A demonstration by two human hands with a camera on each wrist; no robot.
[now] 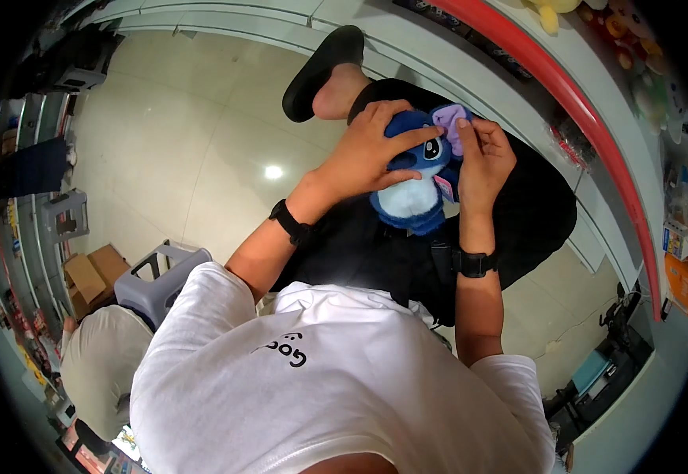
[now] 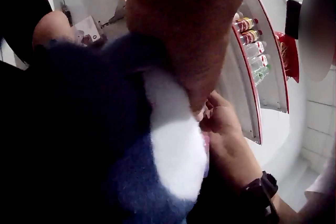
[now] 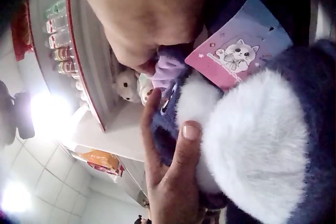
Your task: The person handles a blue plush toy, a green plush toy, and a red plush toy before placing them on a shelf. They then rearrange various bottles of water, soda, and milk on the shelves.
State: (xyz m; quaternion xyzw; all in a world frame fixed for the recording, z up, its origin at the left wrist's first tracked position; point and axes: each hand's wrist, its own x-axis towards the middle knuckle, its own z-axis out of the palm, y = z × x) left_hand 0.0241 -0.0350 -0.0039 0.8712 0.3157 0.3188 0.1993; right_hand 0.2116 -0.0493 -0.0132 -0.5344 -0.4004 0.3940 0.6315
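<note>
Blue plush toy (image 1: pixel 411 201) with a white belly, a dark eye and a lilac-lined ear (image 1: pixel 450 126). It lies face up on the black-trousered lap (image 1: pixel 359 245), head toward the knees. A pink-lilac hang tag (image 3: pixel 239 50) printed with a white cat hangs at its side. The left hand (image 1: pixel 359 158) grips across its head, thumb on the belly. The right hand (image 1: pixel 482 162) pinches the ear.

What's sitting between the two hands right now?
The blue plush toy fills the gap between left hand and right hand, clearest in the head view.
</note>
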